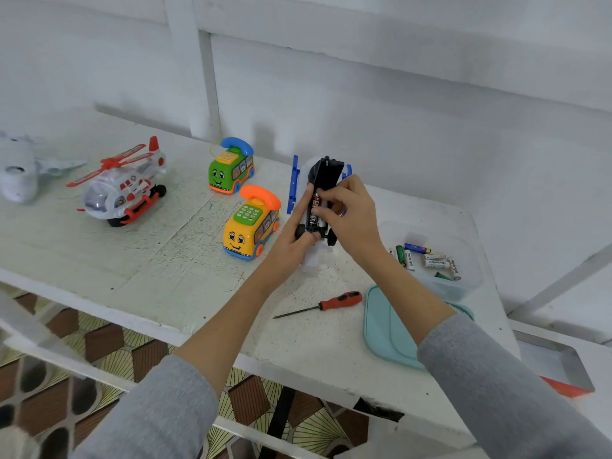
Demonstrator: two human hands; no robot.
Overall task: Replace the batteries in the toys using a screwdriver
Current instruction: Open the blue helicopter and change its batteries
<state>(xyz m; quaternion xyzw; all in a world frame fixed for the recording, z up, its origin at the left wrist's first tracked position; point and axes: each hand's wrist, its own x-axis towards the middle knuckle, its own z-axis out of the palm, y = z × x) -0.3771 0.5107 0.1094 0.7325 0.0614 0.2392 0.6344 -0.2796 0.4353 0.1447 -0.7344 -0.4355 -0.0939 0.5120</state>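
A white and blue toy helicopter (326,175) is turned belly up above the white table, its black battery bay open. My left hand (291,241) grips its lower end by the wheels. My right hand (347,210) curls over the bay, with its fingers on a black battery (314,210) lying in the bay. A red-handled screwdriver (326,303) lies loose on the table below the hands, tip pointing left. A clear box (463,286) at the right holds several loose batteries (430,260).
A yellow bus phone toy (248,226) and a green one (230,167) stand left of the hands. Farther left are a red and white helicopter (122,187) and a white plane (20,170). A teal lid (385,329) lies by the table's front edge.
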